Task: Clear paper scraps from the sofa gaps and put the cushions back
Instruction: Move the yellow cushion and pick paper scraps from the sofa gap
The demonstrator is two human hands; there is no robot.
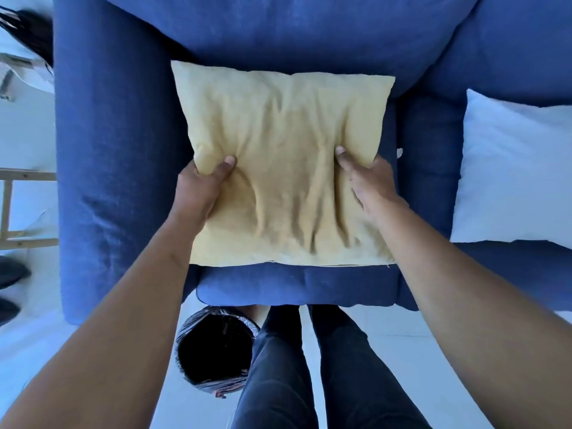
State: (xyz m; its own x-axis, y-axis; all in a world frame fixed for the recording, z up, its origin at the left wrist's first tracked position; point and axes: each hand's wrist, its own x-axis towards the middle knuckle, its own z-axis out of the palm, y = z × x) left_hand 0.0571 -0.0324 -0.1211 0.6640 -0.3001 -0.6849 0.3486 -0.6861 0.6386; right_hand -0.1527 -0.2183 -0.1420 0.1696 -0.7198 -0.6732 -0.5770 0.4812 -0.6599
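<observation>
While the blue sofa [117, 150] fills the view, the yellow cushion [284, 162] is held above its seat, far edge near the backrest. Left hand [201, 187] and right hand [368, 184] each grip a side, thumbs dug into the fabric; the two-sided hold probably keeps it square. White pillow [510, 171] lies to the right. Bin with black liner [216, 348] stands by the legs, handy for scraps. One paper scrap [399, 152] shows at the seat gap.
</observation>
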